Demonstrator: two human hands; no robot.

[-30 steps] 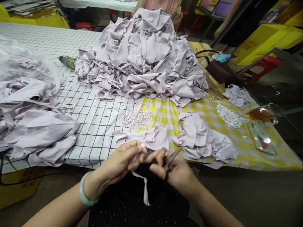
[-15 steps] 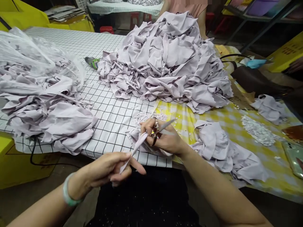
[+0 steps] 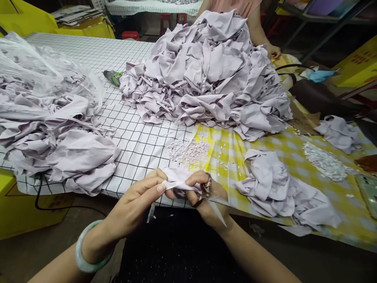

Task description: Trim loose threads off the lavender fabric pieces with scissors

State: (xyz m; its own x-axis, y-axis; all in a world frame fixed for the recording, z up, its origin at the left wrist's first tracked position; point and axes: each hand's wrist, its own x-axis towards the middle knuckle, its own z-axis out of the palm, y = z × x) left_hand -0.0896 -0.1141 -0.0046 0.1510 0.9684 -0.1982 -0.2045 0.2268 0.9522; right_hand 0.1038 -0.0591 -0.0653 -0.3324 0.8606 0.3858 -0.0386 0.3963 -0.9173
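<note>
Between my hands, at the table's front edge, is a pale lilac piece of cloth (image 3: 178, 175). My left hand (image 3: 144, 196) pinches its left end between thumb and fingers. My right hand (image 3: 206, 192) grips the cloth's other end with thumb and forefinger. Scissors (image 3: 218, 210) hang from that same hand, fingers through the loops, the blades pointing down to the right and slightly apart. A thin strip (image 3: 150, 213) dangles below my left hand. Just beyond the cloth lies a scatter of tiny clippings (image 3: 188, 152).
A large heap of lilac cloth (image 3: 212, 74) fills the table's middle. Another pile (image 3: 59, 137), partly under a clear plastic bag (image 3: 47, 67), is at left. More cloth (image 3: 273, 188), clippings (image 3: 325, 161) and a phone (image 3: 368, 192) lie at right. A person's hand (image 3: 273, 51) shows behind the heap.
My hands have come closer together and the cloth is spread between them. The scissors have swung from pointing up-right to down-right. The other person's hand has come into view.
</note>
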